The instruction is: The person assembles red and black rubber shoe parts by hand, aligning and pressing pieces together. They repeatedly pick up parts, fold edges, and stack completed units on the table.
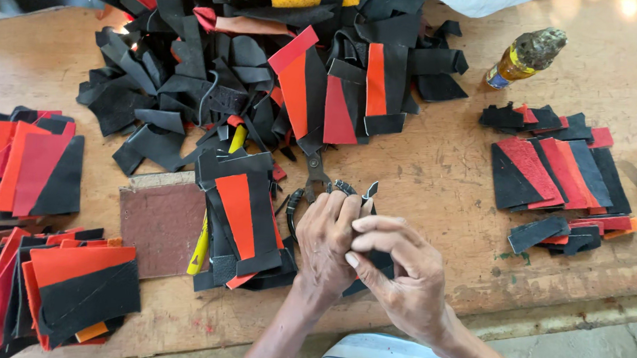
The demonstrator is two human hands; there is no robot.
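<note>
Head view, wooden table (438, 176). Both hands meet at the near edge, just in front of a pair of scissors (317, 180) lying with their looped handles toward the person.

Left hand (325, 243): fingers curled and pressed together around a small black leather scrap (369, 191), whose tip pokes up above the knuckles. Right hand (400, 273): thumb and forefinger bent inward, pinching at the same scrap against the left hand; the other fingers are folded loosely.

Just left of the hands, a stack of black-and-orange sewn pieces (239, 218) rests partly on a brown board (160, 226). Behind the scissors, a big loose heap of black and red offcuts (266, 71). Right side: a fanned row of red-and-black pieces (555, 173). A small bottle of amber liquid (524, 59) lies far right. More sorted stacks (40, 261) at far left.
</note>
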